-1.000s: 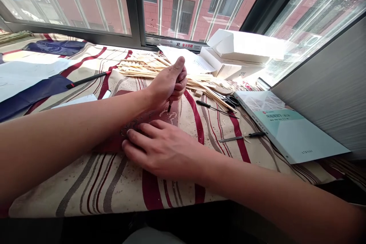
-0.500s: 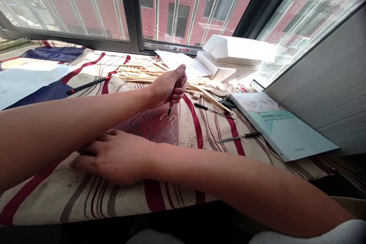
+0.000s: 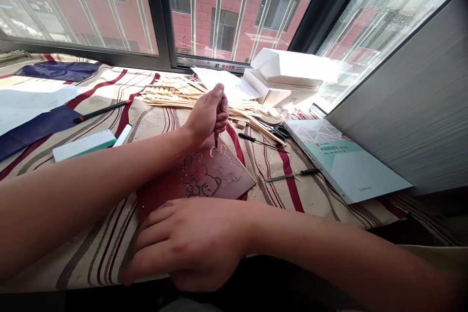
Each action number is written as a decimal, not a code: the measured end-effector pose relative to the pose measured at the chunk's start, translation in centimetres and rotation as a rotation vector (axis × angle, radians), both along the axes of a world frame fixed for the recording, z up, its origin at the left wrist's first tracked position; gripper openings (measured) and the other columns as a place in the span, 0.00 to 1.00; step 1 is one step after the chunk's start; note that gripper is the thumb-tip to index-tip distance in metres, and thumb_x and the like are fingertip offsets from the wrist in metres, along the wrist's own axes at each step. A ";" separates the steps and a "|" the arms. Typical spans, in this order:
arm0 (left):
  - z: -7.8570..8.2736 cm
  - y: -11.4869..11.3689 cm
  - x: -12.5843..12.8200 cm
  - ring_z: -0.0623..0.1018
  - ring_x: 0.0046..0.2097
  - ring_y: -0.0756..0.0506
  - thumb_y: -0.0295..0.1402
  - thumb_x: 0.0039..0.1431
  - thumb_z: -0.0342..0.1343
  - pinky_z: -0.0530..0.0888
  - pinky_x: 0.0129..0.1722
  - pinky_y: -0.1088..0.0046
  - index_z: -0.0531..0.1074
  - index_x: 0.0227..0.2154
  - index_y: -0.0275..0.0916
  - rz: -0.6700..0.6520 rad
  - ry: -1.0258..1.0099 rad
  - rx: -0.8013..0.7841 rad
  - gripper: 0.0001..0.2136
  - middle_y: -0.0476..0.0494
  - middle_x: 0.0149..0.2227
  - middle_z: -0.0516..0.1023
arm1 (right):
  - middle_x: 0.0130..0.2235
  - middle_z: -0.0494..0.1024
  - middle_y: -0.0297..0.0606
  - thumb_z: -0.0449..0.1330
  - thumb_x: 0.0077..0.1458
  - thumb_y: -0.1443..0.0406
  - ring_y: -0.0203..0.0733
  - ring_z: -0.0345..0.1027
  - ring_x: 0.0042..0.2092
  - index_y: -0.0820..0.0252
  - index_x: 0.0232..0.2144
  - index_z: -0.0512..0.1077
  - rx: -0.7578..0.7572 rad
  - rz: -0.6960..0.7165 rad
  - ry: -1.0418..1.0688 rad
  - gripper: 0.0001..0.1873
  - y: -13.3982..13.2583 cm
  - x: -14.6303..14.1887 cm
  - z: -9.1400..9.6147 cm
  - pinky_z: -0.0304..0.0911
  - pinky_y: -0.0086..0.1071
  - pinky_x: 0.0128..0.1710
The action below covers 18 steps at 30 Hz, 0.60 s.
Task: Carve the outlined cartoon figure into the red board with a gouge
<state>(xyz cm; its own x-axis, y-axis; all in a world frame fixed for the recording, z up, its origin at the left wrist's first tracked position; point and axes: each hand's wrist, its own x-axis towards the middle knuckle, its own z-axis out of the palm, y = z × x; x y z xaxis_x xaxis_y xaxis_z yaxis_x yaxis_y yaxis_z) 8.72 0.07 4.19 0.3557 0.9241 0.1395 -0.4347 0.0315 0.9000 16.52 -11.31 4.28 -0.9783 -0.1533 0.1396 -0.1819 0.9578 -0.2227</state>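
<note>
My left hand (image 3: 207, 115) is shut around a slim carving tool (image 3: 216, 142), whose tip meets the upper part of a dark red carving block (image 3: 234, 180). Pale cut lines cover that area, and a carved rabbit-like outline (image 3: 197, 176) lies beside them. The tool's handle is mostly hidden in my fist. My right hand (image 3: 186, 243) lies flat and holds nothing, its fingers at the block's near corner. The block's lower left part is hidden under that hand.
Thin wooden sticks (image 3: 171, 98) and scissors (image 3: 280, 131) lie beyond the block, beside small tools (image 3: 256, 141). A book (image 3: 347, 163) lies right, white boxes (image 3: 288, 78) stand by the window (image 3: 219, 14), and a marker (image 3: 102, 111) lies left on striped cloth (image 3: 91, 234).
My right hand has moved from left of the block to its near corner. The block now shows more fully, and the view has shifted slightly. The left hand keeps its grip on the tool.
</note>
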 end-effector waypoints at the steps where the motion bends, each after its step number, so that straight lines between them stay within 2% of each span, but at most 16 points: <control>1: -0.2 0.0 0.1 0.54 0.16 0.56 0.45 0.79 0.43 0.54 0.17 0.79 0.61 0.21 0.40 0.010 -0.014 0.011 0.27 0.56 0.16 0.55 | 0.59 0.82 0.38 0.52 0.71 0.72 0.38 0.73 0.57 0.68 0.61 0.76 -0.016 -0.015 0.014 0.22 -0.2 0.2 -0.4 0.61 0.28 0.64; 5: -0.6 0.3 0.4 0.53 0.16 0.56 0.41 0.79 0.41 0.52 0.16 0.79 0.59 0.20 0.40 0.038 -0.034 0.023 0.26 0.57 0.15 0.54 | 0.58 0.83 0.34 0.49 0.77 0.63 0.41 0.73 0.54 0.60 0.59 0.78 0.013 -0.049 0.108 0.21 -0.5 0.3 -2.2 0.65 0.33 0.59; 7: -0.5 0.3 0.6 0.51 0.15 0.56 0.40 0.79 0.41 0.49 0.16 0.79 0.57 0.19 0.40 0.062 -0.054 0.015 0.26 0.57 0.15 0.53 | 0.58 0.82 0.36 0.50 0.76 0.60 0.44 0.71 0.57 0.60 0.58 0.79 0.005 -0.100 0.198 0.21 -0.5 1.0 -2.6 0.66 0.36 0.60; 9: -0.4 0.2 0.8 0.50 0.15 0.56 0.39 0.79 0.40 0.47 0.15 0.80 0.55 0.19 0.40 0.077 -0.081 0.004 0.27 0.57 0.14 0.51 | 0.57 0.81 0.43 0.52 0.75 0.55 0.47 0.69 0.59 0.65 0.54 0.80 -0.014 -0.279 0.312 0.23 -0.5 2.6 -2.7 0.65 0.40 0.64; 10: -0.4 0.1 0.9 0.49 0.15 0.57 0.39 0.79 0.40 0.46 0.15 0.80 0.55 0.19 0.40 0.075 -0.087 -0.003 0.27 0.57 0.14 0.51 | 0.57 0.81 0.48 0.54 0.74 0.53 0.49 0.70 0.58 0.68 0.53 0.79 -0.015 -0.427 0.339 0.25 -0.5 3.8 -2.6 0.66 0.42 0.64; 12: -0.3 0.1 1.1 0.49 0.14 0.57 0.40 0.80 0.40 0.45 0.15 0.80 0.55 0.19 0.40 0.070 -0.091 -0.023 0.27 0.57 0.14 0.50 | 0.61 0.76 0.52 0.57 0.72 0.56 0.55 0.67 0.63 0.68 0.58 0.75 0.004 -0.694 0.282 0.23 -0.4 6.4 -2.5 0.65 0.50 0.67; 13: -0.3 0.1 1.1 0.49 0.14 0.57 0.40 0.80 0.39 0.45 0.15 0.81 0.54 0.19 0.40 0.072 -0.091 -0.035 0.27 0.57 0.14 0.50 | 0.66 0.72 0.57 0.60 0.70 0.52 0.60 0.61 0.69 0.70 0.64 0.71 0.000 -0.814 0.219 0.30 -0.3 7.7 -2.4 0.62 0.56 0.69; 15: -0.3 0.2 1.3 0.49 0.14 0.57 0.41 0.80 0.39 0.44 0.15 0.81 0.54 0.19 0.40 0.082 -0.096 -0.050 0.27 0.57 0.14 0.50 | 0.75 0.54 0.68 0.64 0.63 0.43 0.68 0.48 0.77 0.75 0.74 0.54 -0.084 -0.988 0.054 0.53 0.2 9.6 -2.6 0.58 0.63 0.72; 16: -0.4 0.3 1.3 0.49 0.14 0.57 0.41 0.80 0.39 0.44 0.15 0.80 0.54 0.19 0.40 0.088 -0.103 -0.051 0.27 0.57 0.14 0.50 | 0.78 0.47 0.67 0.65 0.61 0.41 0.70 0.42 0.79 0.74 0.77 0.49 -0.138 -0.987 -0.067 0.60 0.5 10.1 -2.6 0.54 0.65 0.73; 18: -0.5 0.4 1.3 0.48 0.14 0.57 0.41 0.80 0.40 0.44 0.15 0.80 0.54 0.19 0.40 0.095 -0.119 -0.047 0.27 0.57 0.14 0.50 | 0.80 0.36 0.63 0.66 0.58 0.39 0.70 0.30 0.80 0.70 0.78 0.43 -0.200 -0.942 -0.226 0.65 1.3 10.5 -2.7 0.46 0.67 0.75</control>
<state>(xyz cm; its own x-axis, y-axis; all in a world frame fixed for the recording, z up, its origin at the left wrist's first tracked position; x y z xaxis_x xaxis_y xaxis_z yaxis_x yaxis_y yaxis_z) 10.05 0.52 3.73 0.2499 0.9594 0.1308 -0.5409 0.0262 0.8407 27.06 -9.98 1.56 -0.6950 0.7077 -0.1269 0.7021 0.6299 -0.3320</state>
